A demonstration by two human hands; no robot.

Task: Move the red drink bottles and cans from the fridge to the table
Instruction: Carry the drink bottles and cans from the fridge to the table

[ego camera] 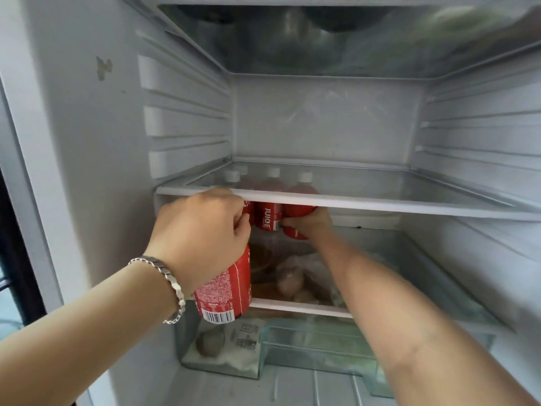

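fingers (238, 227) of the left hand (202, 230) curl round a red bottle (225, 291), held at the front left of the fridge (87, 127). the right hand (310, 225) wraps its fingers round a second bottle (297, 210) under the glass shelf (380, 205). a juice bottle (268, 216) stands between the hands, beneath that shelf too.

Soft, even daylight fills the fridge (322, 127); top corners smear with blur, edges bow from wide-angle distortion.
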